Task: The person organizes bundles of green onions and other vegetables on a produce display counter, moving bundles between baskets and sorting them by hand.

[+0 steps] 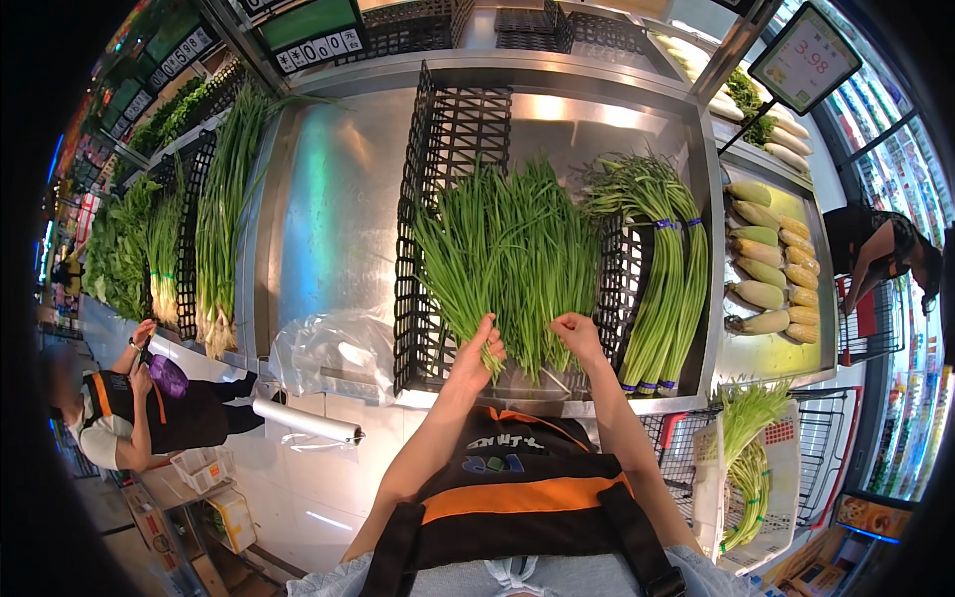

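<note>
A thick layer of green Chinese chives lies across a black plastic lattice crate, leaves pointing away from me. My left hand is closed around the lower ends of a bundle at the left side of the pile. Over the stalk ends farther right, my right hand has its thumb and fingertips drawn together. Whether a stalk is between them is too small to see. Right of the chives, tied bundles of green flower stalks with purple bands lie beside a second black lattice divider.
The metal display counter carries a crumpled clear plastic bag. A bag roll sticks out at its front left. Corn lies right; scallions left. A cart holds a white crate. People stand at both sides.
</note>
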Motion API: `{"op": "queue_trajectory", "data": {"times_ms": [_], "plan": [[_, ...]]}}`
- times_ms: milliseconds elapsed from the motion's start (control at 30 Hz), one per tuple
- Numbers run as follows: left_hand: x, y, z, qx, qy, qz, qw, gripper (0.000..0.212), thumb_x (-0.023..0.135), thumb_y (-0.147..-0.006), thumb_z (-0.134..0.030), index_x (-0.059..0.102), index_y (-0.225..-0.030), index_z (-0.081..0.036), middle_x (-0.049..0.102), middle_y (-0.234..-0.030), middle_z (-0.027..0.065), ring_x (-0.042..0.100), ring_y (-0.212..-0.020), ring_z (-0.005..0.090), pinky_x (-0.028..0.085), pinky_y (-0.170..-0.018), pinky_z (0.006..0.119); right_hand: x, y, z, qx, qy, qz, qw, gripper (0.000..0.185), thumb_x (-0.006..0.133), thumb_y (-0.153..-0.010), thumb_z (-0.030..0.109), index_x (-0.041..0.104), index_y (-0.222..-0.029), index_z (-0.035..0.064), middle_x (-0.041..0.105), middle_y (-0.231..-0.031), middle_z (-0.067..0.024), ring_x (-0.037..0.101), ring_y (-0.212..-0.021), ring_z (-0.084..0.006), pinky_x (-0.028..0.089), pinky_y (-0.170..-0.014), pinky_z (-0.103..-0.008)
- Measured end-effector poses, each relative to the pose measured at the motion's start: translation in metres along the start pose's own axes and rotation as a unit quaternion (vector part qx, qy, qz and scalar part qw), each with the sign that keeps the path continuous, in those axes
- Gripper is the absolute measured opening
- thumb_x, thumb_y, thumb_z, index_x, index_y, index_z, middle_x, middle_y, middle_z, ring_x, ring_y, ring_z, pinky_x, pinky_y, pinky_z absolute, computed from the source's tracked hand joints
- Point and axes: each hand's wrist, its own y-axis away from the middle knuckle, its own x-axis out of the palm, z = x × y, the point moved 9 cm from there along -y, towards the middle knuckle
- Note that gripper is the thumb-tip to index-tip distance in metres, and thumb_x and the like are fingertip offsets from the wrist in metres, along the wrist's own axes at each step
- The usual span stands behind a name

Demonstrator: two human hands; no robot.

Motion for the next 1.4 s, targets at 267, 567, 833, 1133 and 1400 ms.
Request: {"op": "queue_trajectory", "data": {"times_ms": [267, 567, 833, 1133, 1400], "plan": [[-0.020, -0.009, 0.014, -0.019, -0.049, -0.020, 0.998, 0.021, 0.063, -0.089, -0.026, 0.055, -0.100, -0.010, 0.056, -0.075, 0.0001, 0.056, -0.068, 0.0140, 0.051, -0.066, 0.032, 0.011, 0.027, 0.047, -0.139, 0.333, -0.146, 0.921, 0.016, 0.068, -0.075, 0.023, 0.063, -0.076, 0.0080, 0.064, -0.081, -0.0117, 0.064, -0.072, -0.0318, 0.051, -0.062, -0.0420], [-0.025, -0.011, 0.021, -0.037, -0.024, -0.030, 0.999, 0.020, 0.064, -0.088, -0.024, 0.057, -0.099, -0.009, 0.061, -0.082, 0.0029, 0.061, -0.072, 0.0161, 0.054, -0.067, 0.033, 0.014, 0.020, 0.047, -0.133, 0.370, -0.184, 0.901, 0.015, 0.068, -0.073, 0.018, 0.061, -0.075, 0.0048, 0.062, -0.080, -0.0164, 0.064, -0.070, -0.0342, 0.052, -0.060, -0.0414], [-0.021, -0.016, 0.028, -0.059, -0.038, -0.015, 0.997, 0.026, 0.061, -0.091, -0.022, 0.052, -0.110, -0.007, 0.062, -0.109, 0.0113, 0.062, -0.099, 0.0250, 0.054, -0.082, 0.039, 0.018, 0.031, 0.033, 0.031, -0.094, 0.080, 0.992, 0.017, 0.068, -0.081, 0.017, 0.060, -0.073, 0.0038, 0.051, -0.062, 0.0033, 0.042, -0.053, -0.0064, 0.033, -0.049, -0.0235], [-0.007, -0.037, 0.042, -0.106, -0.080, 0.006, 0.991, 0.042, 0.062, -0.089, -0.022, 0.044, -0.117, 0.004, 0.057, -0.118, 0.0193, 0.061, -0.101, 0.0268, 0.054, -0.085, 0.041, 0.051, 0.066, 0.041, -0.017, -0.127, 0.150, 0.980, 0.017, 0.067, -0.080, 0.015, 0.058, -0.069, 0.0063, 0.049, -0.062, 0.0056, 0.040, -0.055, -0.0041, 0.030, -0.051, -0.0213], [-0.032, -0.033, 0.038, -0.108, -0.273, -0.155, 0.943, 0.054, 0.065, -0.087, -0.023, 0.041, -0.122, 0.010, 0.056, -0.116, 0.0246, 0.060, -0.102, 0.0293, 0.055, -0.083, 0.040, 0.061, 0.065, 0.011, -0.018, -0.076, 0.137, 0.987, 0.016, 0.068, -0.081, 0.013, 0.059, -0.070, 0.0047, 0.052, -0.068, 0.0048, 0.042, -0.061, -0.0040, 0.033, -0.055, -0.0215]]}}
